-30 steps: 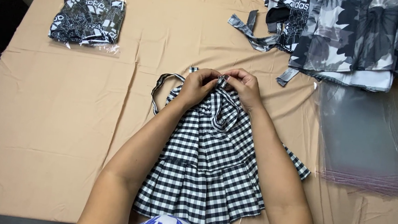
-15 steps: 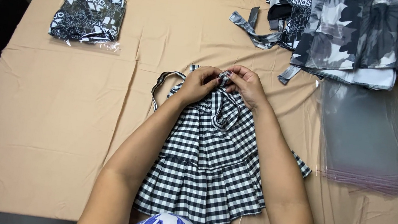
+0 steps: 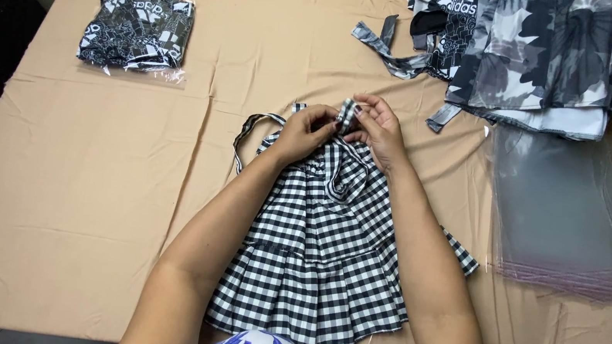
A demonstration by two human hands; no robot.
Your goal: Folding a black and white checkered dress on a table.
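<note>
Barely shifted from a moment ago, both hands keep pinching the strap at the gingham dress's (image 3: 319, 251) top edge.
Left hand (image 3: 309, 132) and right hand (image 3: 379, 130) grip it at twelve o'clock; dress lies flat mid-table (image 3: 86, 192), unfolded, one bagged garment (image 3: 136, 33) at ten o'clock, empty bags (image 3: 565, 219) at three.

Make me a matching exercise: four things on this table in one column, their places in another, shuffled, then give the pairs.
Things:
1. Gingham dress
2. Bagged garment
3. Clear bags
4. Printed clothes pile

Places:
A. Far right corner of the table
B. Far left, alone
C. Right edge, below the pile
D. Centre, under both hands

Pairs: 1-D, 2-B, 3-C, 4-A
</note>
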